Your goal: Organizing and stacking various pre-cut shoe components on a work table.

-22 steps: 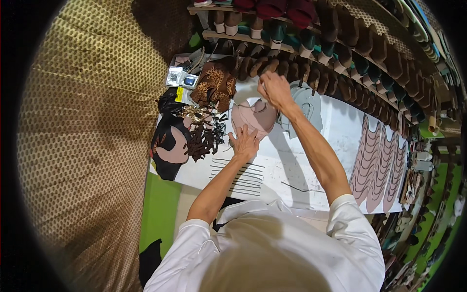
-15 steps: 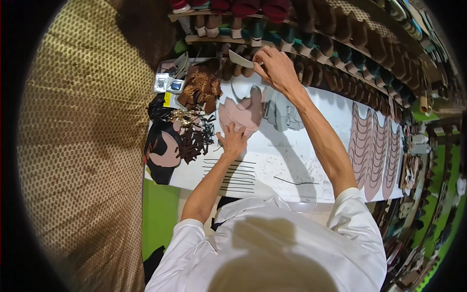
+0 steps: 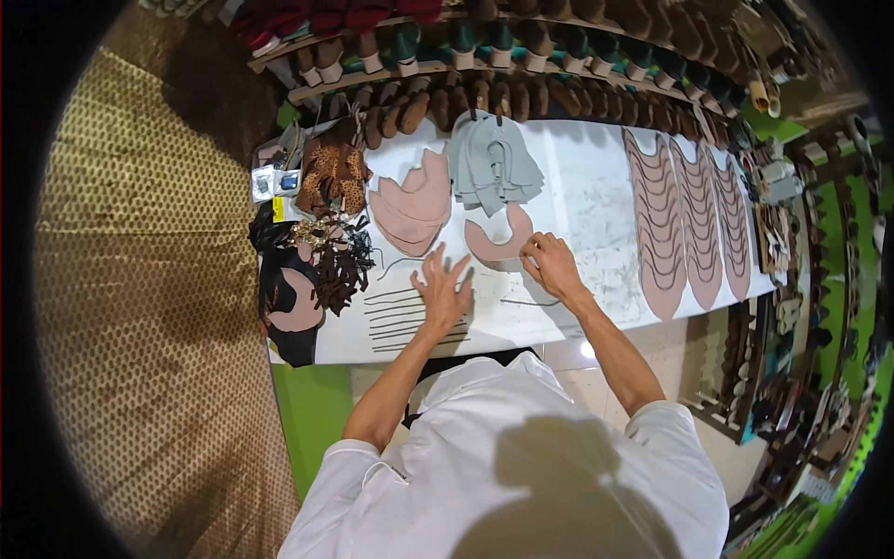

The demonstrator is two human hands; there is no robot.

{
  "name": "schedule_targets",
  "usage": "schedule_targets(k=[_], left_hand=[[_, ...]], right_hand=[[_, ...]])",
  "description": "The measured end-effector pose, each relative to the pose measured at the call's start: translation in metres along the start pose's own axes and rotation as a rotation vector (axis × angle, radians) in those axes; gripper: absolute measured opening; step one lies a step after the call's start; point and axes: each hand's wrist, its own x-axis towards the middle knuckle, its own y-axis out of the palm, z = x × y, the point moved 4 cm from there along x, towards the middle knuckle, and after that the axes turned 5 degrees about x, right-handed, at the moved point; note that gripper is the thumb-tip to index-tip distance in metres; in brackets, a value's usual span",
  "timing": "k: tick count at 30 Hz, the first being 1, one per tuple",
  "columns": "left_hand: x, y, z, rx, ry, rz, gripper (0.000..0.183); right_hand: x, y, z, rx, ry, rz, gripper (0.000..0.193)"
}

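Note:
A pink U-shaped cut piece (image 3: 484,244) lies on the white table just in front of the grey pieces. My right hand (image 3: 554,265) is closed at its right end, fingertips pinched on the edge. Over the table to its left, my left hand (image 3: 444,287) has its fingers spread and holds nothing. Below and left of that hand, thin dark strips (image 3: 396,319) lie in parallel rows. A stack of pink curved pieces (image 3: 410,216) lies beyond my left hand. Another single dark strip (image 3: 526,302) lies below the U-shaped piece.
Grey cut pieces (image 3: 495,166) are heaped at the far middle. Overlapping pink pieces with dark edges (image 3: 659,252) form columns at right. Leopard-print material (image 3: 332,177) and brown scraps (image 3: 343,278) crowd the left end. Shoe lasts (image 3: 503,98) line racks behind the white table (image 3: 596,224).
My right hand has come from the far edge, where it held up a pale curved piece, down to the table. My left hand has moved off the pink stack toward me. The view has shifted.

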Motion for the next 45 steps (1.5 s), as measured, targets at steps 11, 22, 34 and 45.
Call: schedule_targets(k=[11,22,34,45], left_hand=[[0.012,0.037,-0.061,-0.018,0.271,0.008,0.016],[0.009,0.039,-0.068,-0.023,0.239,0.064,0.013],[-0.054,0.075,-0.1,0.085,0.287,0.075,0.01],[-0.097,0.077,-0.112,0.07,0.058,0.03,0.013]], right_hand=[[-0.066,0.022,0.03,0.148,0.173,-0.257,0.017],[-0.117,0.06,0.015,0.058,0.207,-0.216,0.013],[-0.125,-0.028,-0.087,0.226,0.42,-0.486,0.015],[-0.101,0.028,-0.048,0.296,-0.021,-0.063,0.018]])
